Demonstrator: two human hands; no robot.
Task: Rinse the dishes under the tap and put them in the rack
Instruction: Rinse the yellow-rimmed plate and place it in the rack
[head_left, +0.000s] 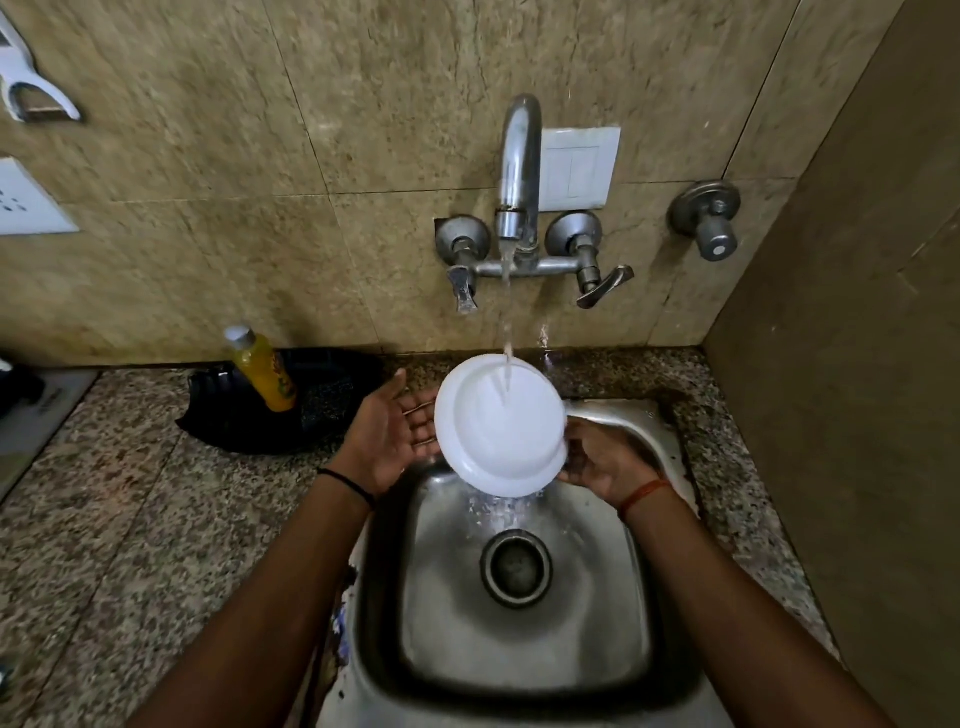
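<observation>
Speckled granite counter, steel sink (524, 639), tan tiled wall. White plate (500, 422) tilted under the tap (519, 171) stream. Right hand (605, 460) pinches its rim; left hand (392, 434) open, apparently just beside it. Looks stiff, light, wet-slick, breakable: hold by opposite rims.

A plate (498, 426) sits between both hands, under the tap (519, 171), above the sink (524, 623).

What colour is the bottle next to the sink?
The bottle is yellow-orange with a white cap, seen in the head view.
</observation>
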